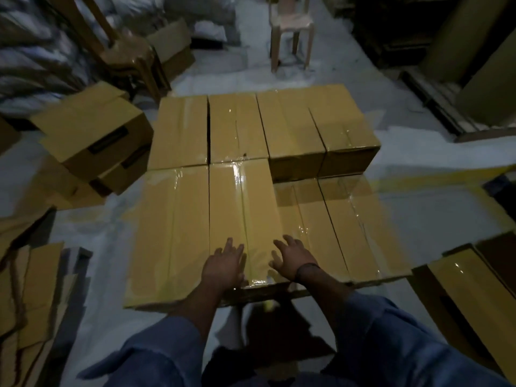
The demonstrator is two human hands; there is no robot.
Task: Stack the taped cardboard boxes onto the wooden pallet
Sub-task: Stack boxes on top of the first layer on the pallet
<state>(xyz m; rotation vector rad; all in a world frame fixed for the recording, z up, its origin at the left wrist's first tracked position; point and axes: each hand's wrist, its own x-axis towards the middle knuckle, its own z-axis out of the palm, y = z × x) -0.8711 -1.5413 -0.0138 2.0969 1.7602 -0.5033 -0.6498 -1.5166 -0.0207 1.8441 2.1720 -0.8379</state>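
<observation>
1. The left hand (223, 263) lies palm down, fingers spread and unclenched, on the near end of a taped cardboard box (243, 213); it grips nothing.
2. The right hand (291, 256) rests at the same box's near right edge, fingers splayed and slightly curled over the corner, not closed on anything. A dark band sits at that wrist.
3. This box sits in the upper layer of the stack. A glossy tape strip runs along its top, away from the hands.
4. Directly left of the left hand, touching the held box, stands a second upper-layer box (170, 227).
5. Right of the right hand, lower-layer boxes (335, 219) lie a step down, their tops taped.
6. Beyond the fingertips, further boxes (259, 129) fill the far row at upper level.
7. The pallet beneath the stack cannot be made out.
8. Far left of the hands, loose cartons (92, 135) lie tilted on the floor; flattened cardboard (30, 289) is piled nearer.
9. A chair (290, 26) stands well beyond the stack.
10. Lighting is dim.
</observation>
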